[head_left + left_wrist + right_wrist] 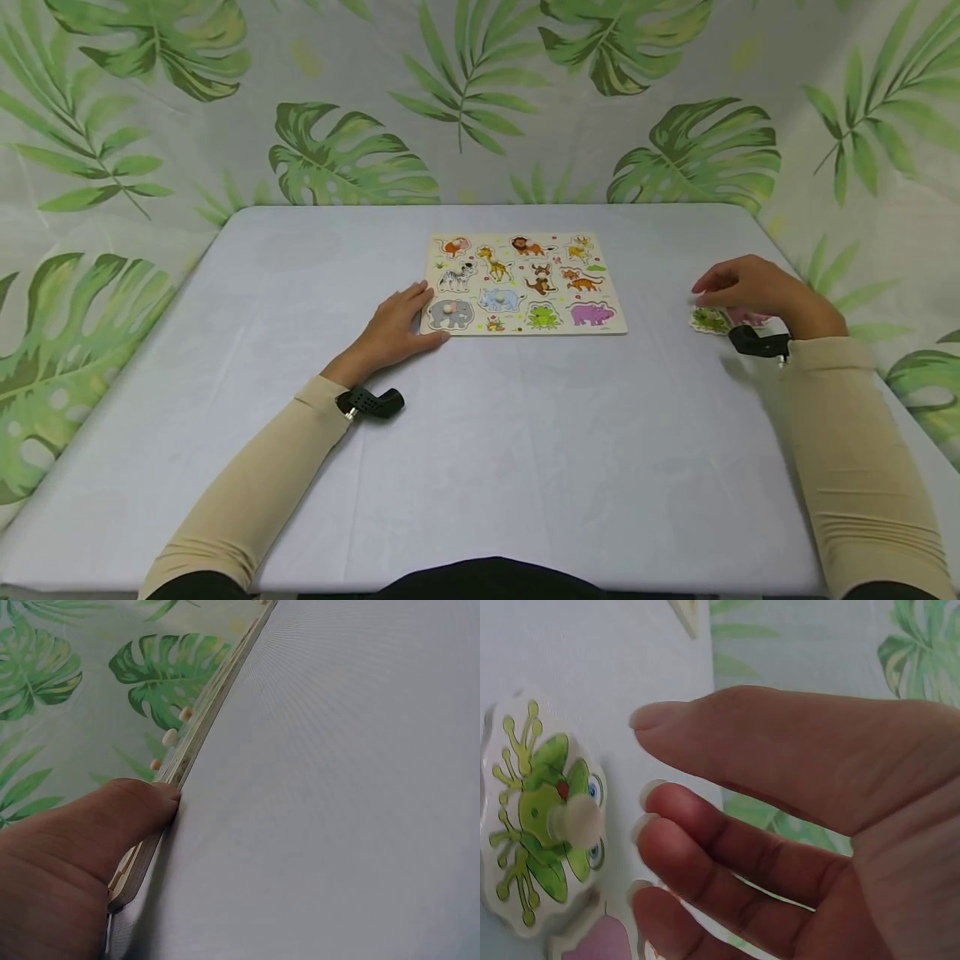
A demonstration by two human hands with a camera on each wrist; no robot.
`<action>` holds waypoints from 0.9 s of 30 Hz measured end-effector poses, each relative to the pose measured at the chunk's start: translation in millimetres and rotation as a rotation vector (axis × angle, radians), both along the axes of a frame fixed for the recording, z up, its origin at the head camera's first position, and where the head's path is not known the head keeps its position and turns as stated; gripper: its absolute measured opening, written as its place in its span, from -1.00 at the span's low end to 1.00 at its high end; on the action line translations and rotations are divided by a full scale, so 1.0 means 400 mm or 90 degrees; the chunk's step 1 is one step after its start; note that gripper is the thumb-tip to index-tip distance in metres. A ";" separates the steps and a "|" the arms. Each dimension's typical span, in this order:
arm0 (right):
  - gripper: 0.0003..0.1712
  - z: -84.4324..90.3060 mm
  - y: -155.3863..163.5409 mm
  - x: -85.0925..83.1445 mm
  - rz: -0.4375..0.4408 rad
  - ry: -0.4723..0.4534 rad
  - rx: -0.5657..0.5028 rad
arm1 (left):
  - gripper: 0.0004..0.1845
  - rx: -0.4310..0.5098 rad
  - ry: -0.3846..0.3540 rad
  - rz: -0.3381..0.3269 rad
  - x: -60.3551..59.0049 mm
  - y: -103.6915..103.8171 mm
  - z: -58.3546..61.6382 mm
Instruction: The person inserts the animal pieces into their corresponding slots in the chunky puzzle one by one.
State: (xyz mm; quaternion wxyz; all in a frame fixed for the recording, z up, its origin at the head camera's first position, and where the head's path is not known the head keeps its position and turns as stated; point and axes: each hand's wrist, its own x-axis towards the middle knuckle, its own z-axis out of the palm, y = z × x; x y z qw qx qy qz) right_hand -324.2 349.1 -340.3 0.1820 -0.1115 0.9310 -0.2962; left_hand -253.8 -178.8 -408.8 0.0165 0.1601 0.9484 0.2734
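Observation:
A wooden animal puzzle board (491,238) lies flat near the middle of the table. My left hand (386,329) rests at its near left corner, fingers spread along the left side. In the left wrist view the thumb (142,806) presses on the board's near edge. Over at the right, my right hand (757,287) hovers above a frog puzzle piece (540,855) with a round knob. Thumb and fingers are apart, with nothing between them. A pink-purple piece (600,941) lies beside the frog, partly hidden by the hand.
Several round knobs (170,737) stand up from the board. The white-covered table (562,450) ends at the back against a leaf-patterned cloth (480,167). Each wrist wears a black camera mount (371,402).

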 end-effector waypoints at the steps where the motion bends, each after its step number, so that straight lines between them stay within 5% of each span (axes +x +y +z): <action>1: -0.53 0.001 0.003 0.000 0.000 -0.007 -0.002 | -0.10 0.000 0.000 0.000 0.000 0.000 0.000; 27: -0.66 -0.004 0.028 -0.002 0.058 -0.065 0.030 | -0.10 -0.006 -0.002 0.001 0.001 0.002 0.003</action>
